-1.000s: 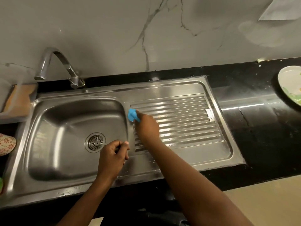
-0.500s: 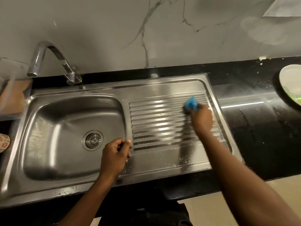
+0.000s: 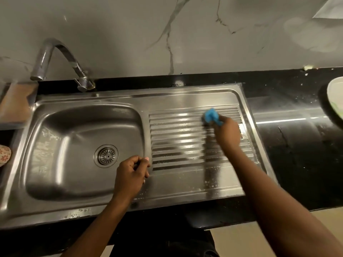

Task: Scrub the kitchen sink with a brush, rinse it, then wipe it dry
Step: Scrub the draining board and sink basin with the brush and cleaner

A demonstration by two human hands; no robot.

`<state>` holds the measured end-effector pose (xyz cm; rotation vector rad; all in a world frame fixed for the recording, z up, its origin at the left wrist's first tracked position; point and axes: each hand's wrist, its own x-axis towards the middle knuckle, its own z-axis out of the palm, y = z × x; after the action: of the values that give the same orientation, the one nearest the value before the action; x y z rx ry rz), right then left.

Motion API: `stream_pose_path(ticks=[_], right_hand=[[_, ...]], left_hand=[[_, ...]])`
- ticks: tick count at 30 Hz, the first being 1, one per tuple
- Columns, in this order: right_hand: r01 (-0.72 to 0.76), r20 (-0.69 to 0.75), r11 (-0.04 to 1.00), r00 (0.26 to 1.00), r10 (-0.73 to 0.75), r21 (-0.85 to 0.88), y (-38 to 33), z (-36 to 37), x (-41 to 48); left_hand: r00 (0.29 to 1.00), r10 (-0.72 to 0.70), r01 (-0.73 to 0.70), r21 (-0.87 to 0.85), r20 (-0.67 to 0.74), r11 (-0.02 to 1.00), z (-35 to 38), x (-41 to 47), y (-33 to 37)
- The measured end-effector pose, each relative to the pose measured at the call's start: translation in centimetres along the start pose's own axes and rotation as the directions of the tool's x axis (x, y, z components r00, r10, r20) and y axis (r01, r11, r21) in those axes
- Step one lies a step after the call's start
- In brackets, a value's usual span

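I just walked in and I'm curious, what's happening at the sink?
A person is scrubbing the steel sink. The right hand grips a blue brush, pressed on the far ribs of the wet draining board. The left hand sits curled in a fist at the edge of the bowl. No water runs from the tap; rinsing and wiping are not yet done.

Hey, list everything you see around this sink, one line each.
sink: one, steel, set in the counter
tap: one, steel, back left
drain strainer: one, steel, basin floor
brush: one, blue, on the drainboard's far-right ribs
counter: one, black, around the sink
plate: one, white and green, right edge
patterned item: one, white and red, left edge
wall: one, grey, veined, behind
left hand: one, fingers curled, at the basin's right rim
right hand: one, gripping the brush
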<state>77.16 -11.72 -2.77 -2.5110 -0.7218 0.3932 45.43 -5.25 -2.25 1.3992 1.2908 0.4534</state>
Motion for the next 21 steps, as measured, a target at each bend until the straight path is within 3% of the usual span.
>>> stream_pose_path(ticks=[4, 7, 12, 16, 19, 21], right_hand=[[-0.191, -0.135, 0.981, 0.973, 0.187, -0.021, 4.3, -4.2, 2.8], [-0.228, -0.137, 0.972, 0.963, 0.232, 0.05, 2.9, -2.6, 2.3], [-0.018, 0.072, 0.985, 0.997, 0.006, 0.174, -6.2, 5.4, -4.5], [0.231, 0.257, 0.97, 0.935, -0.244, 0.079, -12.6, 9.8, -7.7], [0.367, 0.328, 0.93, 0.883, -0.336, -0.035, -11.8, 9.3, -8.9], [0.325, 0.294, 0.945, 0.907, -0.301, -0.035, -8.5, 7.8, -8.9]], left_hand=[[1.0, 0.017, -0.017, -0.005, 0.011, 1.0, 0.1, 0.2, 0.3], [1.0, 0.026, -0.027, -0.021, -0.007, 0.999, -0.3, 0.4, 0.4], [1.0, 0.01, -0.01, -0.027, -0.019, 1.0, -0.9, 0.3, 0.3], [0.999, 0.013, -0.014, -0.031, -0.036, 0.999, -0.7, -0.1, 0.7], [1.0, 0.009, -0.01, -0.025, -0.03, 1.0, -0.4, -0.2, 0.8], [1.0, 0.017, -0.017, -0.031, -0.014, 0.999, -0.2, -0.1, 0.8]])
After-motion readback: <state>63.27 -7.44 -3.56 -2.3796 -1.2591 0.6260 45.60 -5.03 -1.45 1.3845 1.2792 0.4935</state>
